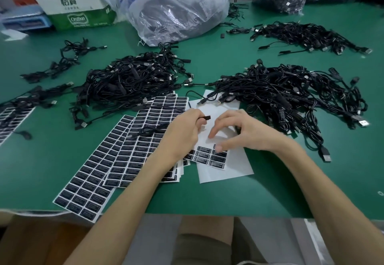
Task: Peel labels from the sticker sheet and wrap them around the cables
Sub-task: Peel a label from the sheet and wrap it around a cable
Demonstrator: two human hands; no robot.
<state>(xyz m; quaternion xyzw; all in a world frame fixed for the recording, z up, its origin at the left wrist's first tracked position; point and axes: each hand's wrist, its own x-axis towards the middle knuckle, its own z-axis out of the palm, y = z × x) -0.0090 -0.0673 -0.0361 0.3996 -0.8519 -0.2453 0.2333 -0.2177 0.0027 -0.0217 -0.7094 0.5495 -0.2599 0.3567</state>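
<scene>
Forearms reaching over green table [207,198]. Left hand [182,131] pinching black cable [204,117] end; right hand [239,131], fingers spread, thumb tip on last labels [209,156] of nearly bare sticker sheet [228,171]. Risks: label folding onto itself, sticking askew. Labels small, black, white-lettered.

**Crowded green table, open lanes at the near edge**

Bare table [291,185] lies open at the near right and near left corners. Cable heaps block the middle: one left of centre [133,81], a bigger one to the right [291,96], another far right [307,36]. Full sticker sheets [116,156] fan over the near left. A narrow green gap runs between the two middle heaps. Plastic bags [178,11] and a box [81,9] wall off the far edge.
</scene>
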